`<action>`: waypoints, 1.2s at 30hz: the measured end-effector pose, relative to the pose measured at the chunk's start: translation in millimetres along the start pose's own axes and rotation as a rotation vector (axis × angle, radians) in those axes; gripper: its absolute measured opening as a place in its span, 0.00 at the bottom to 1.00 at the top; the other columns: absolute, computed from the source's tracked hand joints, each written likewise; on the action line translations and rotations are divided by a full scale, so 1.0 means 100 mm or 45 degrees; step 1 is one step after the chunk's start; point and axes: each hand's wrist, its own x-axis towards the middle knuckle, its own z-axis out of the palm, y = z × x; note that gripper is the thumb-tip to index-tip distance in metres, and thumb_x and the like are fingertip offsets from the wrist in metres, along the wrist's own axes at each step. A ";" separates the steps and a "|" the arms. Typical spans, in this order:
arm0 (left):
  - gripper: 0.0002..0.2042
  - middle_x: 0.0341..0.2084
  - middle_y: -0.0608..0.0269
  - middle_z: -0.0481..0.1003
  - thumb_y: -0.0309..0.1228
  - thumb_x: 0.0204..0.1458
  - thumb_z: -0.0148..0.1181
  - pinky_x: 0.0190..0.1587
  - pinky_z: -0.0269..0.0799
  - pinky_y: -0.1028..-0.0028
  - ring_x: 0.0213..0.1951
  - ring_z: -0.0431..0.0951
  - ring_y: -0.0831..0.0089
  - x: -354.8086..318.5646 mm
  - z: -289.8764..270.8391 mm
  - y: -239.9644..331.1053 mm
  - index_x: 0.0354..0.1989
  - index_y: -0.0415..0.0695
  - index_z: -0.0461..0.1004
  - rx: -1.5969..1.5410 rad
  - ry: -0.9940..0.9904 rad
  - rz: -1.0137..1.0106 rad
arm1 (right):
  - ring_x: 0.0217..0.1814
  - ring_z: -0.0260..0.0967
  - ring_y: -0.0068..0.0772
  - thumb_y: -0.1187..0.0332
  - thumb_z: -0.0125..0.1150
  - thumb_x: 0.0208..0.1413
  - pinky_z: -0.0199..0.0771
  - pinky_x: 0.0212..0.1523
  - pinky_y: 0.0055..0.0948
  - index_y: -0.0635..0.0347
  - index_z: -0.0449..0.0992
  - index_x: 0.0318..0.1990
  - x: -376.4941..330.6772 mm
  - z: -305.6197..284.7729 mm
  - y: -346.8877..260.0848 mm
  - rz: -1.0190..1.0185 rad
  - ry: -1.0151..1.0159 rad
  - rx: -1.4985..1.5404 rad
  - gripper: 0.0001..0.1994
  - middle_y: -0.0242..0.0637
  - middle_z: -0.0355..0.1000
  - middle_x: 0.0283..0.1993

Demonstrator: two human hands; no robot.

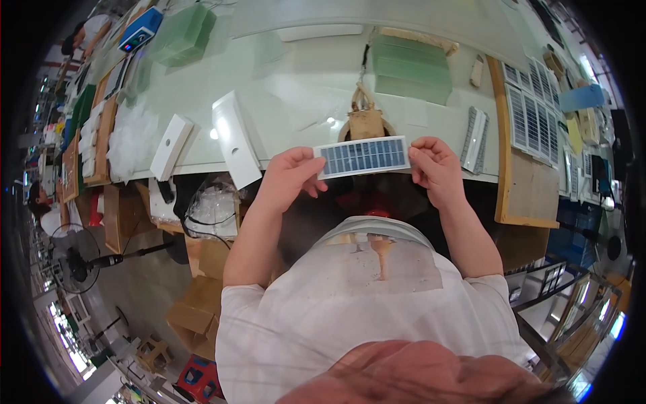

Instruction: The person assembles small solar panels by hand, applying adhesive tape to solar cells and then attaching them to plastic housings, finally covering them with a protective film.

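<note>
Between my two hands is a small solar panel (pixel 363 157), a blue gridded rectangle with a white border, held level over the front edge of the table. My left hand (pixel 293 174) pinches its left end between thumb and fingers. At the other end, my right hand (pixel 434 165) grips the short side with thumb and forefinger. Just behind the panel sits a worn tan block-like fixture (pixel 367 124) with a cord running back from it. To the left, a long white housing (pixel 235 139) with a small round mark lies over the table edge.
Another white housing (pixel 171 147) lies farther left, beside crumpled clear plastic (pixel 132 138). Green-tinted stacks of sheets (pixel 412 67) stand at the back. On the right, a wooden-framed board (pixel 501 135) carries several solar panels (pixel 533 124). A fan (pixel 75 259) stands at lower left.
</note>
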 end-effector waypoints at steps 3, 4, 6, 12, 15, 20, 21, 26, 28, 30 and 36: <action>0.07 0.21 0.66 0.73 0.30 0.53 0.59 0.20 0.70 0.82 0.21 0.77 0.76 -0.01 0.00 0.01 0.33 0.38 0.72 -0.021 0.014 0.007 | 0.18 0.62 0.17 0.75 0.57 0.53 0.50 0.14 0.13 0.62 0.65 0.49 0.02 -0.05 0.03 -0.023 -0.085 0.154 0.16 0.33 0.73 0.32; 0.07 0.20 0.66 0.73 0.30 0.53 0.59 0.20 0.70 0.82 0.20 0.77 0.76 0.00 0.01 0.02 0.33 0.39 0.72 -0.031 0.025 0.003 | 0.18 0.62 0.17 0.75 0.57 0.53 0.50 0.14 0.13 0.62 0.65 0.49 0.00 -0.05 0.02 -0.028 -0.072 0.153 0.16 0.33 0.73 0.32; 0.07 0.20 0.66 0.73 0.30 0.53 0.59 0.20 0.70 0.82 0.20 0.77 0.76 0.00 0.00 -0.01 0.33 0.39 0.73 -0.040 0.025 0.001 | 0.18 0.62 0.17 0.75 0.58 0.52 0.51 0.15 0.13 0.61 0.66 0.48 -0.03 0.02 0.00 -0.056 -0.047 0.031 0.15 0.31 0.73 0.31; 0.07 0.19 0.67 0.73 0.29 0.53 0.58 0.21 0.72 0.80 0.21 0.77 0.74 -0.03 0.01 -0.02 0.35 0.39 0.73 -0.114 0.024 -0.029 | 0.19 0.62 0.15 0.75 0.58 0.53 0.55 0.17 0.14 0.63 0.68 0.45 -0.03 0.03 0.00 -0.093 -0.020 -0.062 0.12 0.31 0.72 0.29; 0.07 0.19 0.66 0.72 0.29 0.53 0.58 0.22 0.73 0.79 0.21 0.77 0.73 -0.03 0.01 -0.04 0.36 0.39 0.73 -0.164 0.028 -0.046 | 0.18 0.62 0.15 0.76 0.56 0.54 0.51 0.15 0.12 0.62 0.70 0.44 -0.02 -0.04 0.03 -0.015 -0.052 0.016 0.10 0.29 0.71 0.27; 0.07 0.20 0.65 0.73 0.29 0.53 0.58 0.22 0.73 0.79 0.22 0.78 0.73 0.00 -0.01 -0.07 0.36 0.38 0.73 -0.159 0.035 -0.047 | 0.18 0.63 0.16 0.76 0.55 0.55 0.54 0.14 0.13 0.64 0.70 0.42 0.02 -0.04 0.04 -0.010 -0.068 0.029 0.08 0.30 0.70 0.27; 0.07 0.20 0.65 0.73 0.29 0.53 0.58 0.22 0.73 0.79 0.22 0.78 0.73 0.00 -0.03 -0.08 0.37 0.38 0.73 -0.161 0.032 -0.024 | 0.18 0.64 0.16 0.76 0.55 0.55 0.54 0.13 0.14 0.64 0.70 0.42 0.02 -0.03 0.04 -0.021 -0.073 -0.005 0.08 0.31 0.70 0.27; 0.08 0.21 0.65 0.73 0.29 0.54 0.58 0.21 0.72 0.80 0.22 0.78 0.73 0.01 -0.02 -0.07 0.37 0.38 0.73 -0.126 0.046 -0.008 | 0.19 0.65 0.17 0.76 0.56 0.54 0.58 0.16 0.14 0.64 0.69 0.43 0.03 -0.07 0.04 0.010 -0.082 0.049 0.09 0.32 0.70 0.29; 0.08 0.21 0.65 0.73 0.29 0.54 0.58 0.20 0.71 0.81 0.22 0.78 0.73 0.02 -0.02 -0.06 0.37 0.38 0.73 -0.130 0.032 -0.010 | 0.19 0.66 0.18 0.76 0.56 0.54 0.58 0.16 0.14 0.64 0.69 0.43 0.03 -0.08 0.03 0.008 -0.080 0.118 0.09 0.32 0.70 0.29; 0.08 0.21 0.65 0.73 0.29 0.54 0.58 0.19 0.70 0.81 0.22 0.78 0.73 0.02 -0.02 -0.07 0.38 0.38 0.73 -0.130 0.017 -0.013 | 0.18 0.65 0.18 0.77 0.55 0.54 0.57 0.14 0.13 0.63 0.69 0.42 0.02 -0.07 0.02 0.009 -0.087 0.149 0.08 0.32 0.71 0.28; 0.08 0.21 0.66 0.73 0.29 0.54 0.58 0.18 0.67 0.83 0.22 0.78 0.74 0.02 -0.04 -0.10 0.38 0.38 0.73 -0.134 0.017 0.002 | 0.19 0.67 0.19 0.76 0.57 0.53 0.60 0.15 0.15 0.66 0.72 0.38 0.04 -0.08 0.07 0.028 -0.159 -0.021 0.06 0.33 0.71 0.27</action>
